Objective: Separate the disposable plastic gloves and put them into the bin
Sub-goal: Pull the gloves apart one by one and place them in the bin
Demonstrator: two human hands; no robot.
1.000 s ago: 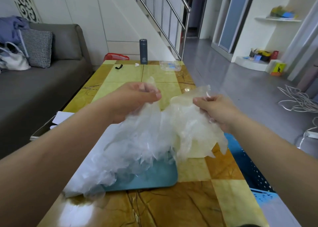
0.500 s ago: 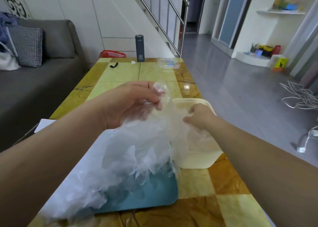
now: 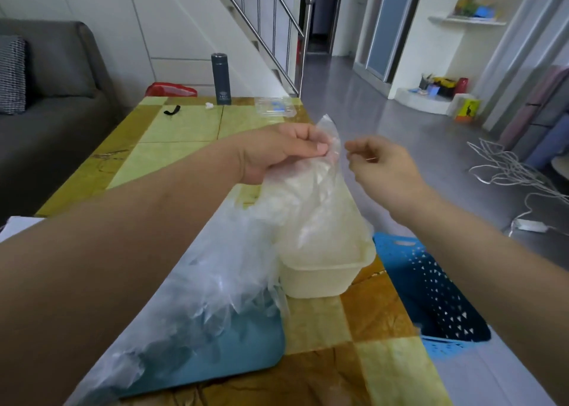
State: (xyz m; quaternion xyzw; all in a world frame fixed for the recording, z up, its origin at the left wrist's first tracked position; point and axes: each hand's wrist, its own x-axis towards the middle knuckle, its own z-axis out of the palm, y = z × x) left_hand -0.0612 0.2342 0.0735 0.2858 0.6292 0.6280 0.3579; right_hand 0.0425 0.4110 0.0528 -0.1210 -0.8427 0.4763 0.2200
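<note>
My left hand [image 3: 277, 153] pinches the top of a bunch of clear disposable gloves [image 3: 308, 208] and holds it up over the table. The bunch hangs down and spreads over a teal tray [image 3: 246, 347]. Behind its lower part stands a cream plastic bin [image 3: 323, 279] with crumpled clear film inside. My right hand [image 3: 381, 171] hovers just right of the bunch's top edge, fingers loosely curled, thumb and forefinger close together. A small gap shows between them and the film, and nothing is visibly held.
A blue perforated basket [image 3: 431, 288] stands on the floor against the table's right edge. At the table's far end are a dark flask [image 3: 220, 79], a clear plastic box [image 3: 275, 107] and a small black item [image 3: 171, 110]. A grey sofa [image 3: 52, 122] runs along the left.
My right hand drew a glove away from the bunch, lowered it into the cream bin, and has come back up empty beside the bunch's top. The view turned right.
</note>
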